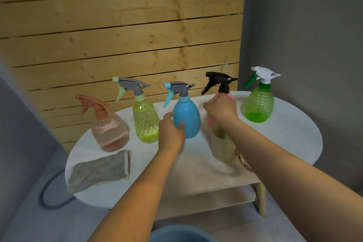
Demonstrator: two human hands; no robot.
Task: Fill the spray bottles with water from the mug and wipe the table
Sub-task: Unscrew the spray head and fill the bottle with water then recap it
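Note:
Several spray bottles stand in a row on the white oval table (284,139). From the left: a brown one (110,129), a yellow-green one (145,122), a blue one (189,118), a pink one with a black trigger head (220,82) and a green one (259,104). My left hand (171,130) grips the lower side of the blue bottle. My right hand (221,107) holds the pink bottle just below its black head and hides most of its body. A beige mug (223,148) stands right in front of the pink bottle, under my right forearm.
A grey cloth (100,170) lies on the table's front left. A gold ring-shaped object (243,161) lies beside the mug. A blue bucket rim (182,234) shows at the bottom edge. A wooden slat wall backs the table, with a grey wall at right.

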